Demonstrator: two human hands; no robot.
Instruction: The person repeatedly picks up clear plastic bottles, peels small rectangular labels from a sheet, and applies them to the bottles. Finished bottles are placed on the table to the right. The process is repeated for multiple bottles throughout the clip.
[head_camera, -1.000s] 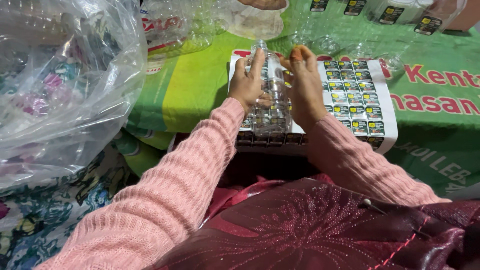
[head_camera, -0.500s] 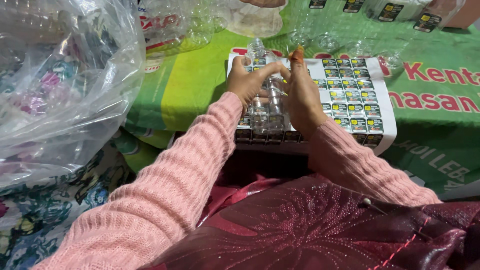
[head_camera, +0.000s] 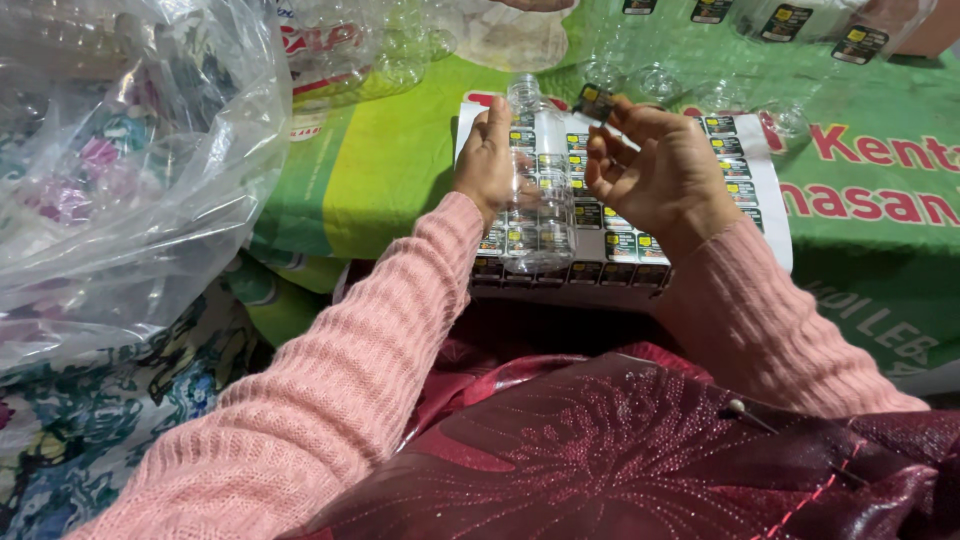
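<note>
A big clear bag (head_camera: 110, 170) fills the near left, bulging with what look like empty plastic containers, though its folds blur the contents. A green printed sheet (head_camera: 400, 170) covers the surface beyond, and on it lies a white sheet of small dark labels (head_camera: 740, 165), set in rows. More clear bottles (head_camera: 400, 50) lie at the far edge, some already labelled at the far right and cut off by the frame. The left hand (head_camera: 485, 160) wraps its fingers round a clear bottle (head_camera: 535, 190), held upright over the label sheet. The right hand (head_camera: 660, 175), just right of the bottle, pinches one peeled label (head_camera: 596, 102) between thumb and fingertips, the other fingers loosely curled. The label could go on crooked or creased if the thin bottle flexes or turns in the grip, and it might fold onto itself or stick to the fingers. How firmly the bottle is held is hard to judge, since the palm hides that side; the label's sticky face cannot be seen.
</note>
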